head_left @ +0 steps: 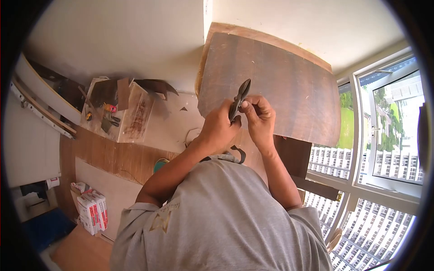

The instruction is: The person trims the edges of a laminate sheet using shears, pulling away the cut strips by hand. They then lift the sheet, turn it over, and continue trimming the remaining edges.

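In the middle of the head view, my left hand (220,126) is closed around the lower part of a dark, pointed hand tool (244,89), which looks like snips or pliers. The tool's tip points up and slightly right. Close beside it on the right, my right hand (259,118) has its thumb and fingers pinched at the tool's side. Whatever sits between those fingertips is too small to make out. Beyond both hands lies a large dark brown wooden panel (280,86).
At the left, a wooden box (135,113) bears tools and scraps. Wrapped packages (92,210) stand at lower left. A green container (160,165) is on the floor near my left elbow. Windows (393,131) line the right side, one open.
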A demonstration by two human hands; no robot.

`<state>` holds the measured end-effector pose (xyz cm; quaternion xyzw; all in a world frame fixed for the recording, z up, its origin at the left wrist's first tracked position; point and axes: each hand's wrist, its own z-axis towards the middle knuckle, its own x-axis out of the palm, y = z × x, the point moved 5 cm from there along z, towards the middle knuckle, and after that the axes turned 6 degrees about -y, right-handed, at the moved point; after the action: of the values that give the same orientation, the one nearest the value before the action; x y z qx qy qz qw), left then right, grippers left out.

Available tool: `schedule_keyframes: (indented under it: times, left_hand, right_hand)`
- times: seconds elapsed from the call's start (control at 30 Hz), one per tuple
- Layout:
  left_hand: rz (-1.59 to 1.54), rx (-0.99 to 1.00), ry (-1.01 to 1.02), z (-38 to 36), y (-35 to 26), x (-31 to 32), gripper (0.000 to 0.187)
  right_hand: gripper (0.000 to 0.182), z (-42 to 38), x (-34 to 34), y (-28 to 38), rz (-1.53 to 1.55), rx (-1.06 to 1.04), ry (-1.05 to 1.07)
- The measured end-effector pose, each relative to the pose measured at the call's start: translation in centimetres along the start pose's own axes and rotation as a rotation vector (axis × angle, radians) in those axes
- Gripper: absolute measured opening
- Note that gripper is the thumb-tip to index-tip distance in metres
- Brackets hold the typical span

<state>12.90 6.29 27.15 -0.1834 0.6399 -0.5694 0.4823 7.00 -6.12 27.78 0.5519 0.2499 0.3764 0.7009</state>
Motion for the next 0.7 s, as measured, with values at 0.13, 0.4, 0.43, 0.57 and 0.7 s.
schedule_keyframes:
  times: [0.13,0.4,0.43,0.57,0.7]
  left_hand:
    - [-0.062,0.018,-0.018,-0.8,-0.3,0.7,0.023]
    - [-0.059,0.04,-0.009,-1.4,0.4,0.6,0.027]
    - [0.001,0.007,0.013,-1.4,0.5,0.5,0.028]
    - [0.057,0.1,-0.061,-1.7,0.7,0.3,0.025]
    - [0.091,-0.005,0.007,-2.1,1.0,0.0,0.033]
  right_hand:
    - [0.011,-0.4,-0.5,0.2,0.006,0.126,-0.005]
    - [0.016,-0.5,-0.5,0.5,-0.083,0.264,0.091]
    - [0.016,-0.4,-0.3,1.0,-0.226,0.121,0.088]
    - [0.019,-0.6,0.7,1.4,-0.288,-0.002,0.144]
    - [0.023,-0.8,1.1,0.3,-0.265,0.085,0.19]
